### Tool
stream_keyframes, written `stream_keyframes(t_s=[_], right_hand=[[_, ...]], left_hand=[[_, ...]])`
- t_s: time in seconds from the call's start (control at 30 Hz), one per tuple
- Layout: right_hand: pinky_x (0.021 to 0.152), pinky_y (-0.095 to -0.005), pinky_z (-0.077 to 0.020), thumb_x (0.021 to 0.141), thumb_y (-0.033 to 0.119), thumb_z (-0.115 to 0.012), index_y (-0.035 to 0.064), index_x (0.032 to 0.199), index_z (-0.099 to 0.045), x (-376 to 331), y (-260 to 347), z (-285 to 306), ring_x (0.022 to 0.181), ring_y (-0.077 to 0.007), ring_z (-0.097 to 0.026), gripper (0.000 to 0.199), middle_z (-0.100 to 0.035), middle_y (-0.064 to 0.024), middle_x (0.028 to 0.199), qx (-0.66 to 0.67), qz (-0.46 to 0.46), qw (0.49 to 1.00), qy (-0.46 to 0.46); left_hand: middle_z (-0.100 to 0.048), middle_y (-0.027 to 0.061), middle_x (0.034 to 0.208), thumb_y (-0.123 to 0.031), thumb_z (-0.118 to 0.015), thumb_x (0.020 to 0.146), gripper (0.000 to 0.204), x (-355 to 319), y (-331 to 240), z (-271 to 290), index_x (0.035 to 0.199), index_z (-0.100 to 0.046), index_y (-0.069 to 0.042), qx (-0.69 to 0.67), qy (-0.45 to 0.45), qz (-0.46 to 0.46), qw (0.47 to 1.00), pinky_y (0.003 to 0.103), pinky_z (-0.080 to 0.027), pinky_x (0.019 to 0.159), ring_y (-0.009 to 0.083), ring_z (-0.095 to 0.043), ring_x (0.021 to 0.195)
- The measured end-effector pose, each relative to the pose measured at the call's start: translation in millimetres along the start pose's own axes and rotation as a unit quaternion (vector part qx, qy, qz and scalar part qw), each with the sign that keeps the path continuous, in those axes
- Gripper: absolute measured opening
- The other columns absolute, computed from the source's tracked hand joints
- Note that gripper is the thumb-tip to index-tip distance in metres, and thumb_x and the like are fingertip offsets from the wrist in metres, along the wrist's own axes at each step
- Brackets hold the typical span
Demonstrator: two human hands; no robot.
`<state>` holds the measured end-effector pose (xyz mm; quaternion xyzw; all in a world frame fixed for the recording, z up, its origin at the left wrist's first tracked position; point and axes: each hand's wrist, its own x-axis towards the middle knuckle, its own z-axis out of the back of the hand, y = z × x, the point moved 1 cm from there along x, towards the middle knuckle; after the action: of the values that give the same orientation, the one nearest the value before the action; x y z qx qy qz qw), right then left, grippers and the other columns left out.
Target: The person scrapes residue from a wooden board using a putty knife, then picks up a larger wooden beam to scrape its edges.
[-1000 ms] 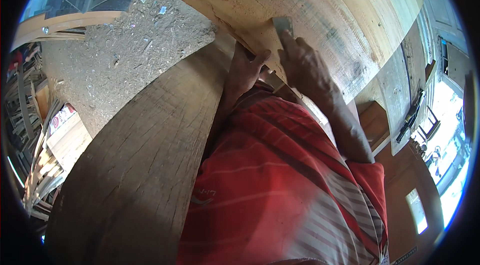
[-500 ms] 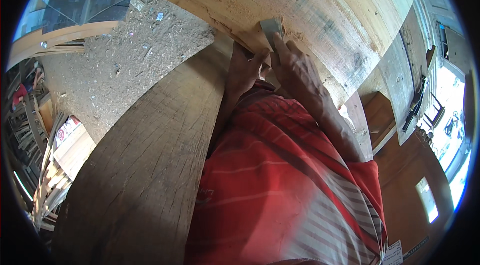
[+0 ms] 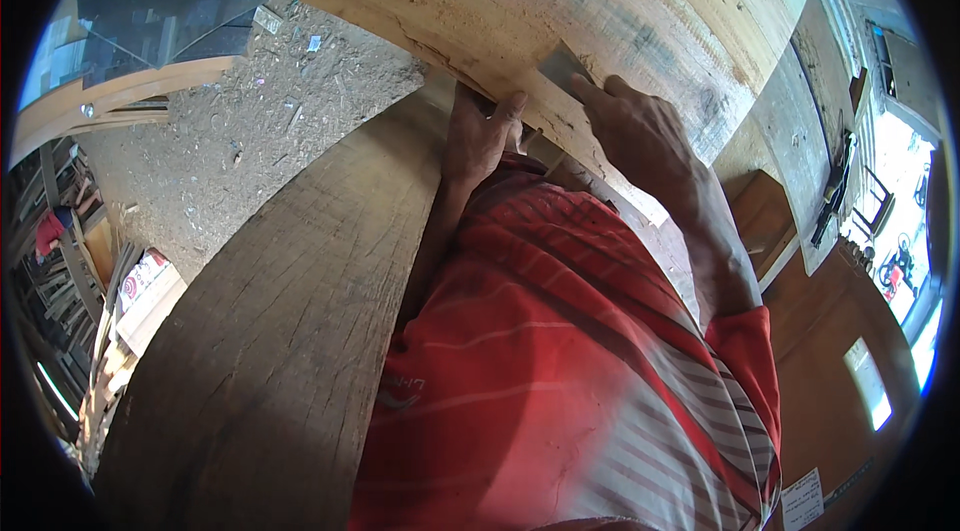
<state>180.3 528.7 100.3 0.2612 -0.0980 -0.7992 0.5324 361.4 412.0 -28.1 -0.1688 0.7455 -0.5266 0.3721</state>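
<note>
The right hand (image 3: 640, 131) pinches a flat metal scraper (image 3: 565, 69), whose blade lies on the planked wooden panel (image 3: 660, 21) just beyond the fingertips. That panel spreads out ahead of both hands, and the left hand (image 3: 472, 139) is at its near edge, left of the scraper, thumb raised (the fingers are hidden, so I cannot tell whether they grip).
</note>
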Motion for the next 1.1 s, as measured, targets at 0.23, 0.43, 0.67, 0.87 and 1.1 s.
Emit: stream_keyframes(t_s=[0.23, 0.43, 0.67, 0.87, 1.1], right_hand=[[0.066, -0.0484, -0.0576, 0.103, 0.011, -0.058, 0.01, 0.132, -0.064, 7, -1, 0, 0.075, -0.0364, -0.072, 0.029, -0.067, -0.0179, 0.091, 0.027, 0.022, 0.998, -0.049], [0.064, -0.049, -0.0573, 0.107, 0.018, -0.058, 0.0081, 0.131, -0.062, 23, -17, -7, 0.073, -0.0363, -0.071, 0.026, -0.066, -0.0171, 0.088, 0.026, 0.031, 0.995, -0.087], [0.068, -0.0512, -0.0587, 0.105, 0.014, -0.058, 0.0056, 0.126, -0.062, 110, -26, 13, 0.071, -0.0347, -0.073, 0.023, -0.07, -0.0197, 0.08, -0.011, 0.115, 0.977, -0.179], [0.073, -0.0525, -0.0566, 0.102, 0.015, -0.056, -0.002, 0.117, -0.067, 88, -13, 9, 0.074, -0.0426, -0.072, 0.026, -0.069, -0.0238, 0.077, 0.077, 0.014, 0.993, 0.092], [0.065, -0.0472, -0.0613, 0.107, 0.018, -0.055, -0.0066, 0.125, -0.059, 40, 13, -34, 0.076, -0.0386, -0.074, 0.031, -0.07, -0.0267, 0.095, 0.036, 0.064, 0.995, -0.07]], left_hand=[[-0.065, 0.011, 0.118, -0.027, -0.081, 0.099, 0.078, -2, -7, 4, 0.154, -0.035, 0.001, -0.014, 0.01, 0.019, 1.0, 0.031, -0.055, 0.081, 0.0157, -0.061, 0.094], [-0.062, 0.0146, 0.129, -0.022, -0.079, 0.099, 0.076, -5, -12, 0, 0.154, -0.033, 0.001, -0.008, -0.006, 0.05, 0.999, 0.037, -0.055, 0.097, 0.0207, -0.061, 0.111], [-0.058, 0.0179, 0.142, -0.027, -0.078, 0.101, 0.077, -6, -18, -3, 0.156, -0.034, 0.004, -0.01, 0.006, 0.026, 1.0, 0.038, -0.051, 0.107, 0.0243, -0.058, 0.126], [-0.063, 0.0161, 0.136, -0.031, -0.078, 0.101, 0.074, -6, -18, -1, 0.153, -0.04, 0.004, 0.007, 0.001, 0.044, 0.999, 0.039, -0.05, 0.106, 0.0236, -0.062, 0.121], [-0.063, 0.0161, 0.134, -0.031, -0.078, 0.1, 0.072, -6, -20, -3, 0.151, -0.04, 0.004, 0.009, -0.009, 0.048, 0.999, 0.037, -0.053, 0.102, 0.0229, -0.063, 0.119]])
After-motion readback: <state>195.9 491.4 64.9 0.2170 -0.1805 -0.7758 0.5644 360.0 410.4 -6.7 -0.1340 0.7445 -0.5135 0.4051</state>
